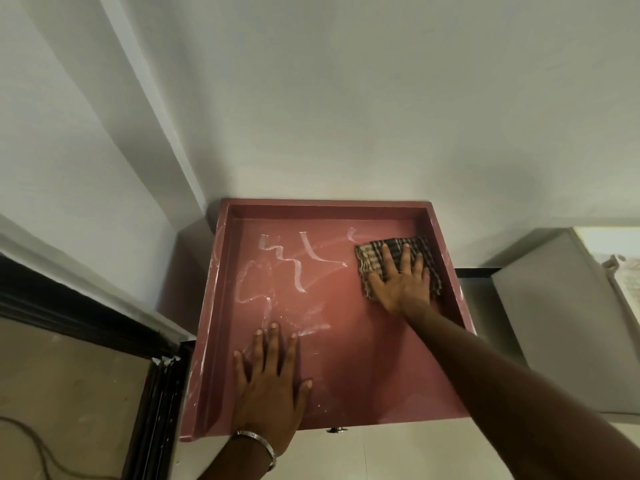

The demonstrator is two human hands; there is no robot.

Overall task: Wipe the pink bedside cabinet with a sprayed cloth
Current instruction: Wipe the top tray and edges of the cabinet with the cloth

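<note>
Pink cabinet top (346,358) is a recessed tray with a raised rim, tucked into the wall corner; white smeary streaks (298,268) sit just beyond your left fingertips and well left of your right fingers, so my read is that half isn't wiped yet; your right hand (401,282) lies flat on the checked cloth (374,252), fingers straight and spread, pressing not clutching; cloth is under and just ahead of those fingers, in the far right corner, its far edge near the back rim; flat palm makes sense, it spreads load so the whole cloth drags; your left hand (270,379) is flat on the bare top near the front edge, fingers straight and splayed, holding nothing, likely a brace while you reach; bangle (258,439) on that wrist; small metal knob (335,429) peeks under the front edge, right of your left wrist; suggest sweeping the cloth left toward the streaks
</note>
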